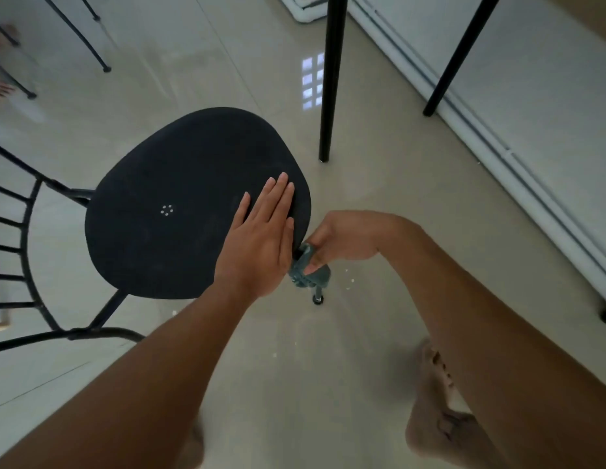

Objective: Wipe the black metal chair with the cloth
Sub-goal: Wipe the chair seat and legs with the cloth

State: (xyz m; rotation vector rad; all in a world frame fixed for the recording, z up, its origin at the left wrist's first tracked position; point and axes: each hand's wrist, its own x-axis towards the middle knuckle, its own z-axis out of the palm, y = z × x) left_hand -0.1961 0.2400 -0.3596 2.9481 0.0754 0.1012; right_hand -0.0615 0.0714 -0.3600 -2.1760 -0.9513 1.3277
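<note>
While the left hand (261, 242) lies flat, fingers (277, 198) straight, on the black metal chair's (179, 204) rounded seat, the right hand (342, 238) clamps the grey-green cloth (310, 274) round its front leg; next likely a downward stroke.

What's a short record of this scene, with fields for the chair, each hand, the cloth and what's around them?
chair: black metal, upright, slatted back at the frame's left
left hand: flat on the seat near its edge, fingers straight
right hand: curled round the cloth, just below the seat edge
cloth: grey-green, bunched against the leg
nearby: two black table legs, glossy tiled floor, a bare foot
</note>
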